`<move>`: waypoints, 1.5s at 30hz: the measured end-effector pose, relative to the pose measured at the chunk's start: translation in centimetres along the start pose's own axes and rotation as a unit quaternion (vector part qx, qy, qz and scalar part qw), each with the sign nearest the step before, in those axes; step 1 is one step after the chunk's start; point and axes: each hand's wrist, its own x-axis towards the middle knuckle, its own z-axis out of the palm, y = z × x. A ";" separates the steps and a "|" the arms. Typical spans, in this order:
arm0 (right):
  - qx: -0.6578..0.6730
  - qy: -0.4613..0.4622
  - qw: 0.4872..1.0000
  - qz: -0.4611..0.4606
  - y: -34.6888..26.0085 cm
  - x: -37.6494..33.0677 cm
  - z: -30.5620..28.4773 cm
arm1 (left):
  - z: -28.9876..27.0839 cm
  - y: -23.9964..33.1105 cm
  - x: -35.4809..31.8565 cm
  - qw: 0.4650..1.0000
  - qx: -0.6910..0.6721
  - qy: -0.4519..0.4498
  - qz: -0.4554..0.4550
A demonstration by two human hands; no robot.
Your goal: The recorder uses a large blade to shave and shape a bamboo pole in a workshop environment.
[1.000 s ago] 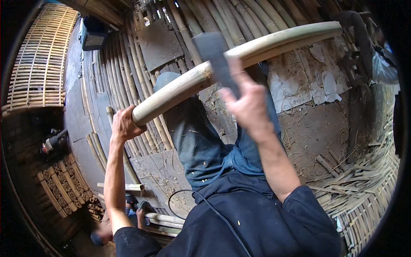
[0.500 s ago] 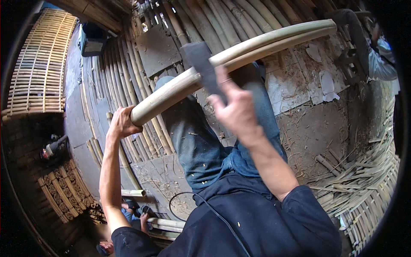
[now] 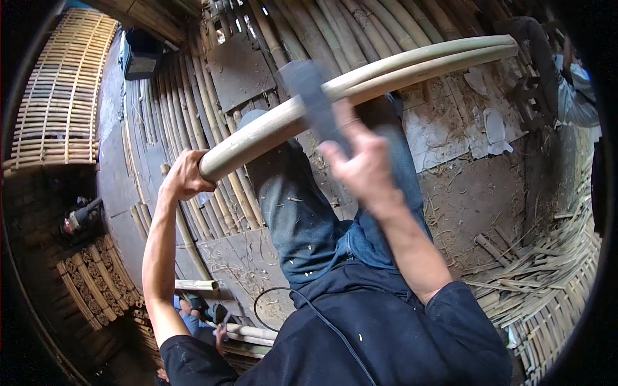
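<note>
Both hands grip something: the left hand (image 3: 187,175) is wrapped round the near left end of a bamboo pole (image 3: 386,72), while the right hand (image 3: 368,161) is closed on the near end of a dark, broad blade (image 3: 315,100). Motion blurs the blade and the fingers on it, so exactly how deep its edge sits in the bamboo is hard to tell.

The pole slants across the person's jeans (image 3: 290,206), from near left to far right. A long split runs from the blade to its far right end, whereas the part toward the left hand looks whole. The step in hand, I judge, is splitting the pole lengthwise; carrying on calls for a firm left grip and the blade kept in line with the split, with the left fingers clear of its path.

Counted, there are two hands at work, one pole, one blade and two denim legs. Around them I see one bamboo lattice (image 3: 61,90) at far left, one flat board (image 3: 238,72) on the far side, one heap of strips (image 3: 534,283) at near right, and one co-worker's hand (image 3: 221,334) at near left. Floor canes (image 3: 335,32) are too many to count.
</note>
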 end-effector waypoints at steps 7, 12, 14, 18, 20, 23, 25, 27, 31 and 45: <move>0.051 -0.144 0.986 -0.067 -0.2 -2.4 2.7 | 2.7 -3.8 0.5 0.995 -0.089 0.020 0.030; 0.012 -0.019 1.000 0.005 -1.7 1.2 -5.1 | 2.8 -3.8 1.0 0.997 -0.060 -0.019 0.033; 0.032 -0.065 0.990 0.125 -1.4 2.1 -5.8 | 2.5 -3.2 0.7 0.995 -0.094 -0.022 -0.004; -0.016 -0.004 0.990 0.140 0.2 2.1 -2.7 | -0.3 0.3 -0.2 0.998 -0.060 0.001 0.025; -0.015 0.007 0.991 0.130 1.3 2.8 -1.7 | -0.7 1.4 -1.0 1.000 -0.021 0.012 -0.011; 0.041 -0.010 0.991 0.130 0.0 3.5 -3.2 | 1.6 0.8 -2.4 0.980 0.155 0.121 -0.010; 0.010 0.025 0.993 0.115 0.6 3.7 -4.4 | 3.0 0.3 -3.5 0.977 0.146 0.155 0.000; 0.029 0.069 0.997 0.033 1.6 4.0 -4.8 | 3.5 -0.6 -4.3 0.981 0.105 0.161 0.012; -0.025 0.028 0.999 0.029 -0.8 3.5 -5.5 | 3.7 -1.2 -5.1 0.989 0.063 0.132 0.032; -0.031 0.033 0.997 0.067 3.5 4.2 -5.7 | 2.7 1.2 -3.6 0.999 -0.015 0.051 0.003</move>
